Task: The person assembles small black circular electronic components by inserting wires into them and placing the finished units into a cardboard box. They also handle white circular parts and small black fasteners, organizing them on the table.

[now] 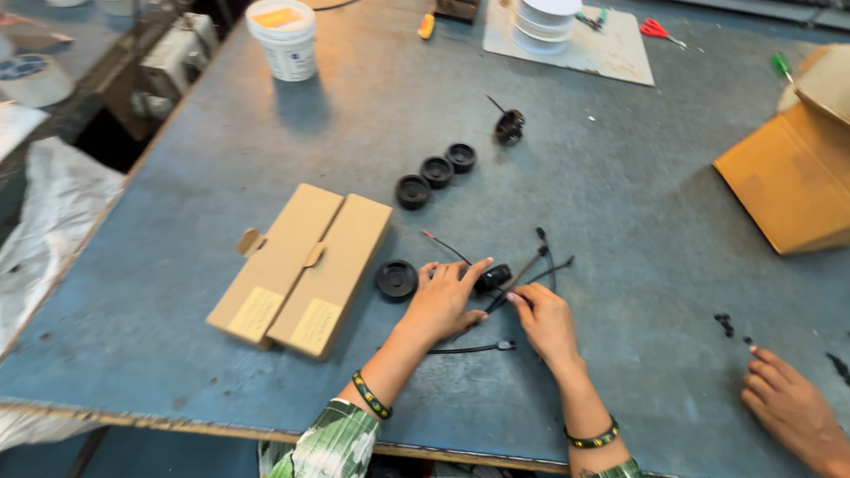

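Note:
My left hand lies on the blue-grey table with its fingers spread, the fingertips touching a small black round part. My right hand pinches the thin black wires that run out of that part. A loose black cable lies under my wrists. A black round cap sits just left of my left hand. Three more black caps stand in a row farther back. Another black part with a wire lies beyond them.
Two long cardboard boxes lie side by side at the left. A white tub, white tape rolls on a mat, red scissors and an open carton ring the table. Another person's hand rests at lower right.

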Demonstrator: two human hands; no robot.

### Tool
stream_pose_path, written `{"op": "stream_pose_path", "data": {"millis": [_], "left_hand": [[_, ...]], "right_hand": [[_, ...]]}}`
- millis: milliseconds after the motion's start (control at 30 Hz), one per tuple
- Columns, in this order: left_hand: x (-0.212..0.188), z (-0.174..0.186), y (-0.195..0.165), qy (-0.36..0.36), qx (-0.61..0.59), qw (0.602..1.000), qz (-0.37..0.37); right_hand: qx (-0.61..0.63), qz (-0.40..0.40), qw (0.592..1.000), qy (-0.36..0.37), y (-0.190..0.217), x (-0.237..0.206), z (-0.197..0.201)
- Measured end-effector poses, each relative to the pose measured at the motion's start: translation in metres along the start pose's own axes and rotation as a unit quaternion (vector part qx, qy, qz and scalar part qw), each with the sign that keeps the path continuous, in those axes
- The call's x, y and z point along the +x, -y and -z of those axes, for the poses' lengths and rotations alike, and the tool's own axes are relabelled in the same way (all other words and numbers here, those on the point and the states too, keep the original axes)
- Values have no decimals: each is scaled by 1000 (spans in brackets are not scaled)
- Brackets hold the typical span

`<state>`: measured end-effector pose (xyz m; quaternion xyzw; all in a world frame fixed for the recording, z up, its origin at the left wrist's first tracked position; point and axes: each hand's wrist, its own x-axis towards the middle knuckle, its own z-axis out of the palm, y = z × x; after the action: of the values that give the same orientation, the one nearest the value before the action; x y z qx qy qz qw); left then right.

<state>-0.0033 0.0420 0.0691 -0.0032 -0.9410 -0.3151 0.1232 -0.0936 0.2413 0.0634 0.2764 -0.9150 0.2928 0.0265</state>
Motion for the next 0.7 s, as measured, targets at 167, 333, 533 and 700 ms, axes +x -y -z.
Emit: {"op": "stream_pose_path", "data": {"millis": [167, 333, 533, 700], "left_hand": [[49, 4, 0, 94, -44, 994, -43], [73, 5, -13, 231, -35, 972, 13], [82, -3, -25, 182, 85, 979, 30], [96, -15, -18, 154, 184, 971, 10]], "right_hand": [[51, 47, 998, 5, -12, 9, -3], [40, 28, 998, -36, -20, 10, -4], [41, 27, 998, -36, -22, 11, 3], [11, 57, 997, -58, -18, 10, 11]]}}
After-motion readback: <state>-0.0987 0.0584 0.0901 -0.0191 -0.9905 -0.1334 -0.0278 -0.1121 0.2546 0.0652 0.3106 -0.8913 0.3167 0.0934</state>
